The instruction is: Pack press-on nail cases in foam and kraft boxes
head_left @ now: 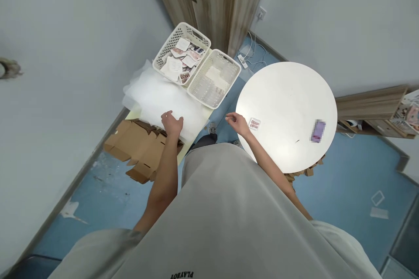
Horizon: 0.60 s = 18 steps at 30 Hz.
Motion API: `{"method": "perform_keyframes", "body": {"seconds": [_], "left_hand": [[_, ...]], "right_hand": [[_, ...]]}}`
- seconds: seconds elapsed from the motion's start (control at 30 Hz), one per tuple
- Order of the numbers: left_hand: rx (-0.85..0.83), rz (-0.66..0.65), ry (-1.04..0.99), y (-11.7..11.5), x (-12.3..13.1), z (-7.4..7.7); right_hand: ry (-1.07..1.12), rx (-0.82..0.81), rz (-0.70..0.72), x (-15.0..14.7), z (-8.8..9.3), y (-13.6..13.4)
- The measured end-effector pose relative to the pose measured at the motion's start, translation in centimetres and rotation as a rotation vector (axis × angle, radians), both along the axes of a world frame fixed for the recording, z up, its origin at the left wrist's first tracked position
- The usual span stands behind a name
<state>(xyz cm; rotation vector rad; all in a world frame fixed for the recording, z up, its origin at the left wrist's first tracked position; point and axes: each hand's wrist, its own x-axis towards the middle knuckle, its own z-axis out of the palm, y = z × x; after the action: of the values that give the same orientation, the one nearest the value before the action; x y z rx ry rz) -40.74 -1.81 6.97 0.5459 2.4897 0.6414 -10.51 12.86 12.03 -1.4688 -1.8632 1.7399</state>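
My left hand (172,123) hovers at the edge of a stack of white foam-like sheets (163,96), its thumb apart from the fingers and nothing visible in it. Over the near left rim of a round white table (281,96) is my right hand (238,123), fingers loosely stretched out and holding nothing I can see. Just beside it on the tabletop lies a small clear pack with rows of red pieces (254,124). Beyond the sheets stand a white basket (159,59) of printed cards and small packs, and a second white basket (237,72) of clear plastic trays.
Flattened brown cardboard boxes (137,144) lie to the left of the sheets. A blurred purple object (317,131) rests on the round table's right side. A power strip (242,61) with white cables sits on the floor near the wooden cabinet (216,4). Wooden shelves (369,104) are at right.
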Motion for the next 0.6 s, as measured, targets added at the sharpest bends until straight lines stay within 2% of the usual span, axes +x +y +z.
{"method": "perform_keyframes", "body": {"seconds": [0.17, 0.3, 0.4, 0.6], "left_hand": [[0.065, -0.023, -0.037, 1.4, -2.2, -1.9], [0.102, 0.054, -0.070, 3.2, -3.0, -3.8], [0.046, 0.093, -0.115, 3.9, -3.2, -5.0], [0.000, -0.017, -0.153, 3.3, -3.9, -5.8]], "right_hand": [[-0.033, -0.012, 0.180, -6.6, 0.7, -1.3], [-0.105, -0.008, 0.302, -10.3, 0.6, -1.9], [-0.148, 0.001, 0.342, -11.7, 0.8, -2.2], [-0.169, -0.008, 0.317, -12.9, 0.9, -2.2]]}}
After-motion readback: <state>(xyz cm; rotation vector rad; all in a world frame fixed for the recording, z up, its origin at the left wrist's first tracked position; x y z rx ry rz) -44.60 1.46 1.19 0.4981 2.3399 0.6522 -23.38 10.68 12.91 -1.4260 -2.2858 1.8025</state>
